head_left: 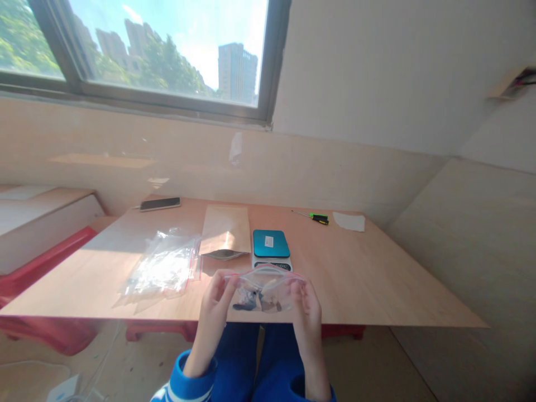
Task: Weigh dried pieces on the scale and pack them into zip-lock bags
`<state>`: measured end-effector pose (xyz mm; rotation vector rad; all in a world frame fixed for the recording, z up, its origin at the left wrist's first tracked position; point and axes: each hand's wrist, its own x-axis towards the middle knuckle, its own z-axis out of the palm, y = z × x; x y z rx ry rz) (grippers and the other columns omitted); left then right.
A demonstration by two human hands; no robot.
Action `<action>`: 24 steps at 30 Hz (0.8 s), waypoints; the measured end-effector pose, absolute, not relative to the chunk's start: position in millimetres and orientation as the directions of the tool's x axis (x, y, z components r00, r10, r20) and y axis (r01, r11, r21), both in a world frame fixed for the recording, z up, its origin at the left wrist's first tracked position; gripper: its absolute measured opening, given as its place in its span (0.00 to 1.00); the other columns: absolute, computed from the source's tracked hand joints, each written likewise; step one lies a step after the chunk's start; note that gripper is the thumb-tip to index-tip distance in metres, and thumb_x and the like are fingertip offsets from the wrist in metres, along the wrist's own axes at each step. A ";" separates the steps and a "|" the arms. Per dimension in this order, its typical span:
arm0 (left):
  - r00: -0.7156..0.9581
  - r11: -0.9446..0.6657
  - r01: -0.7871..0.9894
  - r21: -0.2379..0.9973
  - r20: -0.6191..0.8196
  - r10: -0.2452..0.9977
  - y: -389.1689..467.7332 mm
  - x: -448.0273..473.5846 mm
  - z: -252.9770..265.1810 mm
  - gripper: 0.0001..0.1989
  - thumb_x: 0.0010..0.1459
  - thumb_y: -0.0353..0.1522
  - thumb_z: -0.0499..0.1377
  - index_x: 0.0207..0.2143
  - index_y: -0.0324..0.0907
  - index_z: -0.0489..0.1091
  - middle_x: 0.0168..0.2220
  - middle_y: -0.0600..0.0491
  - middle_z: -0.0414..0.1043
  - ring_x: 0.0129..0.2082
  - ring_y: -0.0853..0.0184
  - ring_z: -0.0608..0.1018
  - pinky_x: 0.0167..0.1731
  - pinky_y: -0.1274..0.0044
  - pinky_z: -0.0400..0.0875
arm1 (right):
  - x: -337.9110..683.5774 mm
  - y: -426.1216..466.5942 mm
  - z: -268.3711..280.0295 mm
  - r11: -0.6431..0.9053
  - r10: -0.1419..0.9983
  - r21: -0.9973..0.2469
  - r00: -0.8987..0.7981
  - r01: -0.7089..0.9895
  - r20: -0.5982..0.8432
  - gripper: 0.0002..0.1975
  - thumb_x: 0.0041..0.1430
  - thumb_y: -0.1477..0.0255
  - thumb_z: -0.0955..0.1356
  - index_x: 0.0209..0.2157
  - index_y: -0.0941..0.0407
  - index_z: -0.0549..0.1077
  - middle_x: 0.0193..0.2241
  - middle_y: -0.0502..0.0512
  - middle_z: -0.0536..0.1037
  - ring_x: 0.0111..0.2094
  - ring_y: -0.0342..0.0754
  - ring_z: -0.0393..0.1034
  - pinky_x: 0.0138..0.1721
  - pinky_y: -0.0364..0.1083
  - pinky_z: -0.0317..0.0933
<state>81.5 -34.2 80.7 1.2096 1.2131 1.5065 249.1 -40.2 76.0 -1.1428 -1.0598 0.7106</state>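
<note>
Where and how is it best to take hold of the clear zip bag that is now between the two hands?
Probably by its two upper corners, one hand from each side, as the left hand and right hand pinch the clear zip bag now. Its red-edged mouth seems to gape between them and the dark items lie low, so this should leave the opening free.

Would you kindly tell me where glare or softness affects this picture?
Head view: sunlight glares off the loose clear bags, washing out detail; head view: a bright patch falls on the paper pouch; head view: the held zip bag looks soft.
</note>
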 end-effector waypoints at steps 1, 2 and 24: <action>-0.187 -0.180 -0.058 0.982 0.166 0.968 -34.3 82.5 81.4 0.15 0.57 0.45 0.57 0.33 0.42 0.69 0.28 0.54 0.74 0.31 0.66 0.77 0.33 0.77 0.71 | 247.9 -40.1 76.6 0.299 0.884 -0.953 0.362 0.047 0.295 0.17 0.55 0.55 0.67 0.35 0.55 0.73 0.32 0.55 0.79 0.37 0.50 0.74 0.40 0.48 0.68; -0.189 -0.179 -0.071 0.981 0.163 0.968 -34.4 83.4 82.0 0.15 0.56 0.45 0.58 0.34 0.42 0.69 0.30 0.54 0.75 0.33 0.66 0.77 0.34 0.77 0.71 | 247.0 -39.9 76.7 0.297 0.884 -0.954 0.368 0.035 0.289 0.16 0.54 0.56 0.68 0.36 0.55 0.73 0.33 0.55 0.79 0.37 0.50 0.74 0.41 0.48 0.68; -0.223 -0.228 0.069 0.971 0.238 0.945 -31.5 75.2 78.6 0.14 0.56 0.43 0.59 0.29 0.41 0.69 0.26 0.55 0.71 0.28 0.68 0.72 0.30 0.78 0.68 | 251.1 -37.2 68.0 0.202 0.909 -0.979 0.373 -0.003 0.186 0.16 0.53 0.58 0.70 0.33 0.58 0.76 0.31 0.55 0.80 0.37 0.51 0.74 0.41 0.48 0.68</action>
